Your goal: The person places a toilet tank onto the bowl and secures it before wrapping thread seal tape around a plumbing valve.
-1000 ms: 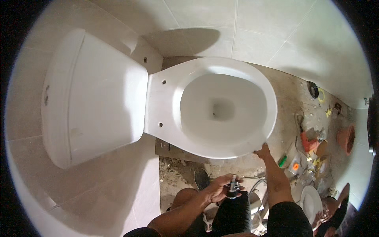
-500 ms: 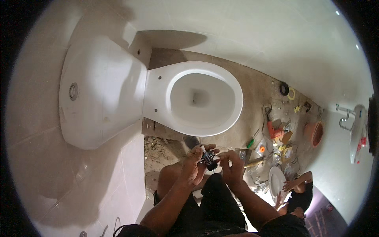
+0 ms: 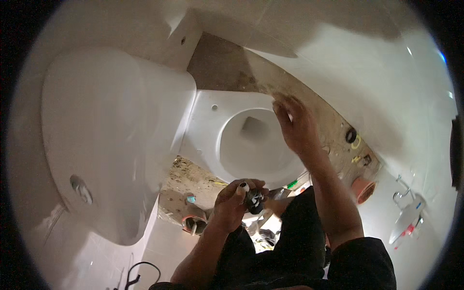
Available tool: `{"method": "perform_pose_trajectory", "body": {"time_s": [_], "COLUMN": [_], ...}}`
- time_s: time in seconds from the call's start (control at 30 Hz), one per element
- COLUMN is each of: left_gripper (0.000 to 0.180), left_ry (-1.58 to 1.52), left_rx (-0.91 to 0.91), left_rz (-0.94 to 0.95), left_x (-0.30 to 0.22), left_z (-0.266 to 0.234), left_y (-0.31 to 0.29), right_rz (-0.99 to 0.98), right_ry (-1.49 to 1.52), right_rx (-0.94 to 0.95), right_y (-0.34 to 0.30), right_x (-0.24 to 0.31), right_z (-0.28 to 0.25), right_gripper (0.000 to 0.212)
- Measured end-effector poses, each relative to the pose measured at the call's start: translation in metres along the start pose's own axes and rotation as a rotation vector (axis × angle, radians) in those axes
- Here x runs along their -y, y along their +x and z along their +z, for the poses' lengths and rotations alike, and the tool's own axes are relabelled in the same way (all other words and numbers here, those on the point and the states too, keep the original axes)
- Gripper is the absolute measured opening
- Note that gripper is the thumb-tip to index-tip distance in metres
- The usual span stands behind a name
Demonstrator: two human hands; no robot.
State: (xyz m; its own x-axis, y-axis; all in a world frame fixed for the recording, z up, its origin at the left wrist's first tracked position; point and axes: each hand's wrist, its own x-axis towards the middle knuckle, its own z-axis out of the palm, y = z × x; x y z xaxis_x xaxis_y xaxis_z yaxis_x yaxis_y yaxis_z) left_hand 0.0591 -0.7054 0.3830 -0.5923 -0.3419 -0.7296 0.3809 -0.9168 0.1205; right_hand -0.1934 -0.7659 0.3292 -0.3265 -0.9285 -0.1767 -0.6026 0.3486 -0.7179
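Fitting (image 3: 254,199), small and dark, sits pinched in the left hand (image 3: 235,203), low and near the body. Bowl (image 3: 251,140) lies up and ahead of that grip; the right hand (image 3: 296,126), fingers spread and holding nothing, hovers over its rim, nearer.

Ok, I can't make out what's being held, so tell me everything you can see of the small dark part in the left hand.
The small dark part is black with a pale, whitish bit at its top, compact and rounded; its material is unclear. The left hand pinches it by the fingertips, held above the person's lap, just below the near rim of the white toilet bowl. Nothing else touches it; the right hand is raised over the bowl, apart from it.
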Motion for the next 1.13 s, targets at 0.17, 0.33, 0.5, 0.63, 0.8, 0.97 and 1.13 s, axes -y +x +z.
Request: {"method": "perform_pose_trajectory", "body": {"time_s": [0.17,0.33,0.5,0.63,0.8,0.97,1.13], "left_gripper": [0.054,0.038,0.037,0.032,0.031,0.037,0.046], "left_ry": [0.309,-0.091,-0.446,-0.532,-0.507,-0.453,-0.237], "left_rx": [-0.091,-0.021,-0.144,-0.176,-0.28,-0.152,-0.233], "left_rz": [0.117,0.143,0.394,0.37,0.356,0.441,0.433], "left_x": [0.005,0.027,0.046,0.046,0.036,0.019,-0.029], "left_z": [-0.009,0.005,0.035,0.056,0.068,0.057,0.046], "left_y": [0.017,0.066,0.082,0.095,0.105,0.124,0.159], "right_rz": [-0.185,-0.589,-0.649,-0.669,-0.827,-1.005,-1.1], "right_ry": [-0.053,-0.12,0.118,0.32,-0.11,-0.258,-0.36], "right_rx": [0.44,0.155,0.281,0.302,0.398,0.401,0.407], "right_y": [0.151,0.278,0.312,0.313,0.34,0.339,0.32], "right_x": [-0.026,-0.127,-0.088,-0.078,-0.099,-0.102,-0.105], "right_z": [0.104,0.245,0.313,0.326,0.318,0.299,0.266], "right_gripper": [0.037,0.042,0.048,0.056,0.046,0.03,0.025]}}
